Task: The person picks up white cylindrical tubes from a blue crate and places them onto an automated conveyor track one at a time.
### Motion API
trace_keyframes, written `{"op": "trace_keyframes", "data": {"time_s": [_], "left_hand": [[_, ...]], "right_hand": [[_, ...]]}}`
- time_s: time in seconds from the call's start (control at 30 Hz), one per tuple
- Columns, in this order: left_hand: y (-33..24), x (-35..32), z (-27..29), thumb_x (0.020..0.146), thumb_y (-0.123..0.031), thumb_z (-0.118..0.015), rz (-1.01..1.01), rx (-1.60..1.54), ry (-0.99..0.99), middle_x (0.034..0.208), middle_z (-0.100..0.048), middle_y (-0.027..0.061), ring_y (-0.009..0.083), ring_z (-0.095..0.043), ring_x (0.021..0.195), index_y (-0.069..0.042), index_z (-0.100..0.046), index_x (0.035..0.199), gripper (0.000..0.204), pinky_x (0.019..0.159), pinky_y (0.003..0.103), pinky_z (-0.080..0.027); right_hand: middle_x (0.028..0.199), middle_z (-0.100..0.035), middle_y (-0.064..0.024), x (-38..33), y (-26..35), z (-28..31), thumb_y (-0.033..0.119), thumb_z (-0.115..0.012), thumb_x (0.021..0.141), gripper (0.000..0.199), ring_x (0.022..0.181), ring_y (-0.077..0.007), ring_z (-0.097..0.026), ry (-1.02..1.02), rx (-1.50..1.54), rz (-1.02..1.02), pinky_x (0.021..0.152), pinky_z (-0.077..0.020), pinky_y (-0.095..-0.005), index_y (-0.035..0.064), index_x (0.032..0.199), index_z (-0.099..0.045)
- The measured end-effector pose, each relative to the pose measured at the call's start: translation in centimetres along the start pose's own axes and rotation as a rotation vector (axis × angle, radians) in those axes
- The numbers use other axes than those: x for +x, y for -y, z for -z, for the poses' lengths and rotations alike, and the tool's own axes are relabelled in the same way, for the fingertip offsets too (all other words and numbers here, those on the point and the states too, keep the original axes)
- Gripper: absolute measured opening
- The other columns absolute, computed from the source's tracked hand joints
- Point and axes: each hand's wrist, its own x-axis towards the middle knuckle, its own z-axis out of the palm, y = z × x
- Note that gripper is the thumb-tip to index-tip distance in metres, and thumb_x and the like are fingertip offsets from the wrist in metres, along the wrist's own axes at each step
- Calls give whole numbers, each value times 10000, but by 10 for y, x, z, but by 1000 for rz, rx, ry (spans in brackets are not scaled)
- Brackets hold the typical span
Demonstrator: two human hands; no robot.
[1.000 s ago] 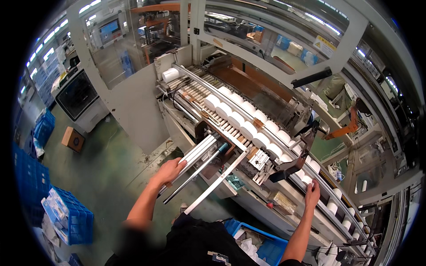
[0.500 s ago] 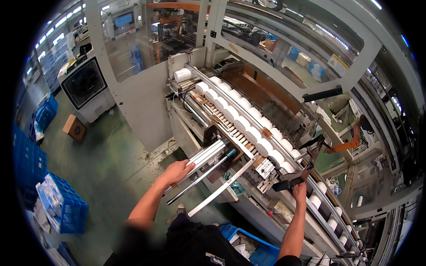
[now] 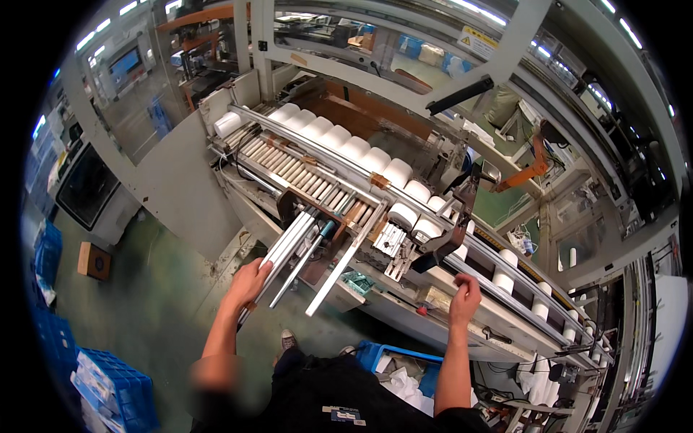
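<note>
My left hand point(image 3: 249, 282) is closed around the outer end of a silver metal bar point(image 3: 289, 238) that juts from the machine's near side. Beside this bar run a thinner rod with a teal collar point(image 3: 328, 229) and a flat pale bar point(image 3: 345, 268). My right hand point(image 3: 465, 297) hovers by the conveyor's near edge, fingers loosely bent and apart, holding nothing. Just up and left of it is a black angled bracket point(image 3: 437, 254). White rolls point(image 3: 354, 149) line up behind a metal rail point(image 3: 317, 148); two more rolls point(image 3: 402, 215) lie near the bracket.
Bare rollers point(image 3: 289, 164) show in front of the rail. More rolls point(image 3: 505, 270) sit on the conveyor to the right. A blue crate point(image 3: 368, 355) with white scraps stands by my feet, another blue crate point(image 3: 119, 390) at left. A cardboard box point(image 3: 94, 261) lies on the floor.
My right hand has let go of the black bracket and drawn back toward me. The front row of rolls has mostly left the rollers. My left hand stays on the bar; the view has shifted right.
</note>
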Motion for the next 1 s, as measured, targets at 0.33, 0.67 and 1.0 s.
{"op": "trace_keyframes", "data": {"time_s": [0.33,0.67,1.0], "left_hand": [[-7,1,2,946,-417,-427,3,40,14,891,-628,256,411,-598,892,11,-585,1049,468,779,457,-448],[13,12,-6,961,-439,-399,-45,37,-18,939,-626,269,404,-603,922,33,-587,1068,520,818,439,-448],[25,15,-5,965,-481,-398,12,27,33,1225,-551,245,337,-526,1138,59,-505,1250,620,985,373,-372]], "right_hand": [[948,-667,-155,-274,-84,-18,228,-488,851,236,919,-354,-629,1094,-325,-366,812,-499,-448,112,973,-653],[967,-662,-186,-348,-161,-22,332,-485,849,317,916,-376,-627,1210,-397,-541,803,-492,-477,84,937,-661],[984,-657,-193,-330,-155,-11,299,-467,857,309,939,-381,-619,1171,-372,-701,841,-478,-471,80,953,-663]]}}
